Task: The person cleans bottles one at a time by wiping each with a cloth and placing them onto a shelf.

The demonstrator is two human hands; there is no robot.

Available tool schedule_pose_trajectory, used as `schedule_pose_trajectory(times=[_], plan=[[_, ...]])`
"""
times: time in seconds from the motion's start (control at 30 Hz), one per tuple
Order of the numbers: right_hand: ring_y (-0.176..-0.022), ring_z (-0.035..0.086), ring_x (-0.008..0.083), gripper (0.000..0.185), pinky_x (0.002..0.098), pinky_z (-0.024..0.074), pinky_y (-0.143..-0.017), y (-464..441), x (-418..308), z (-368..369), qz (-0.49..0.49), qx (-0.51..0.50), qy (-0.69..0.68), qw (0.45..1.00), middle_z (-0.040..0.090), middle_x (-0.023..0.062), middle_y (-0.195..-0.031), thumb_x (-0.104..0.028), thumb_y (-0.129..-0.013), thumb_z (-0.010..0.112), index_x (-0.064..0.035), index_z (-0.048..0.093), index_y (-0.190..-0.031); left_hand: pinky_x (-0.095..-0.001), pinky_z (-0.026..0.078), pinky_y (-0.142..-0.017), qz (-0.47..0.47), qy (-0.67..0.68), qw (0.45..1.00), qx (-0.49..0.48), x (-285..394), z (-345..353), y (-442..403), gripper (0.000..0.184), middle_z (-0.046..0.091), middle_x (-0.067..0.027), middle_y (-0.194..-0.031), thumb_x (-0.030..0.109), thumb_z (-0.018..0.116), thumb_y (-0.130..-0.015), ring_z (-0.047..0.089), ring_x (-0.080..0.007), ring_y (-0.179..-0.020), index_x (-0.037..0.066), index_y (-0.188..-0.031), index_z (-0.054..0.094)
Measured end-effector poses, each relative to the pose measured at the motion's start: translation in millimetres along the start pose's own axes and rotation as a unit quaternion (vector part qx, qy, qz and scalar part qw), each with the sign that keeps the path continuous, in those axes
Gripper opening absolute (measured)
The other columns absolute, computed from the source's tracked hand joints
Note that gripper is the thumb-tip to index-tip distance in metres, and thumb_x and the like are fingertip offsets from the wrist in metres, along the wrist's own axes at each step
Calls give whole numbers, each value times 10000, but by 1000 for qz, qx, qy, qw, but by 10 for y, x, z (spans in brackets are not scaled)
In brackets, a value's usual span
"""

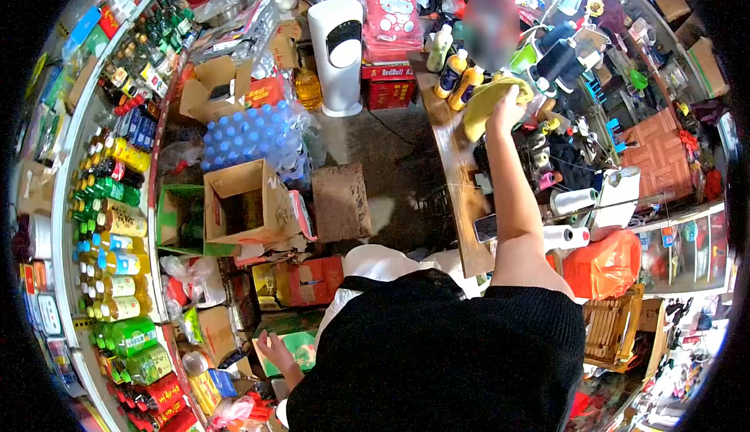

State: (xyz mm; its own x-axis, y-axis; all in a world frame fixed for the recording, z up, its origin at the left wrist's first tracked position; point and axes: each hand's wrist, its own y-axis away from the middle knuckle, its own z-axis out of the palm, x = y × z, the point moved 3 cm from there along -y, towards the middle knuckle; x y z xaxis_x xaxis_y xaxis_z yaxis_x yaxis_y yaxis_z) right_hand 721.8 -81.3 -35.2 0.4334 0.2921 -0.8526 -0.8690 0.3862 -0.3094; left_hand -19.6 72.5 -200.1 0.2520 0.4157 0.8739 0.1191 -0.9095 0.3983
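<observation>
My right hand (508, 110) is stretched out over the wooden table's far end, with its fingers closed on a yellow cloth (482, 108). Part of the cloth hangs down over the wood. Close beside it stand bottles with yellow caps (451, 73) and a pale green-white bottle (440, 48). Low at my side is my left hand (277, 351), holding nothing, fingers apart, near a green and white box (297, 351). A dark phone (485, 227) lies on the wooden table (451, 151), beside my right forearm.
Shelves of drink bottles (121, 252) line the left. Shrink-wrapped blue-capped bottles (246, 135) and an open cardboard box (254, 201) sit on the floor side. A white tower appliance (336, 57) stands ahead. Thread cones (558, 61) and an orange bag (601, 264) are on the right.
</observation>
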Motion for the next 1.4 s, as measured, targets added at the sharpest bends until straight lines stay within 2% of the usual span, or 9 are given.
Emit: schedule_pose_trajectory(times=[0.2,0.3,0.33,0.37,0.53,0.63,0.8,1.03,1.4], plan=[[-884,567,306,257,383,433,-834,-515,-59,285,-371,23,341,863,591,166,-945,-57,-799,595,3,572,-1048,-379,398,-928,23,-96,993,-56,-42,338,42,314,448,-125,-1202,218,488,-959,472,-259,-1091,4,-1185,446],[-846,567,366,99,413,449,-752,-731,484,231,-314,-105,515,791,597,187,-796,-109,-769,622,-17,585,-775,-360,394,-924,47,-96,988,-109,14,534,-3,287,491,-116,-1154,210,492,-960,483,-236,-1067,1,-1155,468],[-884,573,370,146,432,461,-770,-795,721,167,-323,-170,511,778,600,194,-804,-174,-757,644,-40,606,-799,-352,392,-926,42,-108,986,-122,19,584,-34,276,512,-112,-1128,209,493,-960,492,-226,-1052,4,-1144,479],[-932,570,370,195,443,468,-802,-807,984,65,-129,-197,595,768,596,197,-893,-172,-760,638,-60,594,-913,-352,392,-926,39,-111,986,-121,89,649,-27,276,512,-112,-1128,209,493,-960,492,-226,-1052,4,-1144,479],[-980,573,372,391,455,493,-787,-699,945,87,-247,-188,707,636,575,216,-1006,-205,-774,642,-54,501,-1106,-315,415,-890,136,-175,956,-190,262,860,-37,257,522,-109,-1118,151,499,-949,516,-191,-994,4,-1159,480],[-961,571,355,316,427,507,-764,-647,712,168,-156,-222,733,624,576,183,-998,-198,-758,660,-58,547,-1018,-300,426,-870,128,-233,938,-224,551,1012,119,274,520,-114,-1122,133,515,-937,516,-191,-1003,-4,-1170,476],[-852,598,375,395,446,489,-739,-671,832,-71,-211,-226,643,701,605,200,-881,-290,-741,696,-16,531,-972,-351,456,-860,108,-247,916,-295,463,1092,148,324,549,-159,-1123,158,513,-926,564,-247,-1011,-1,-1207,486],[-864,528,386,338,438,442,-730,12,331,-18,-307,-272,514,753,538,174,-885,-105,-676,732,-29,489,-899,-373,453,-882,128,-313,886,-319,782,1024,206,353,543,-186,-1179,196,515,-925,558,-294,-1068,-5,-1215,493],[-840,556,368,436,417,473,-722,2074,-1111,620,-277,-620,295,672,544,159,-894,-182,-599,779,-26,524,-916,-373,412,-945,304,-219,886,-272,1774,1256,404,577,509,-194,-1206,229,695,-799,517,-306,-1114,5,-1261,431]])
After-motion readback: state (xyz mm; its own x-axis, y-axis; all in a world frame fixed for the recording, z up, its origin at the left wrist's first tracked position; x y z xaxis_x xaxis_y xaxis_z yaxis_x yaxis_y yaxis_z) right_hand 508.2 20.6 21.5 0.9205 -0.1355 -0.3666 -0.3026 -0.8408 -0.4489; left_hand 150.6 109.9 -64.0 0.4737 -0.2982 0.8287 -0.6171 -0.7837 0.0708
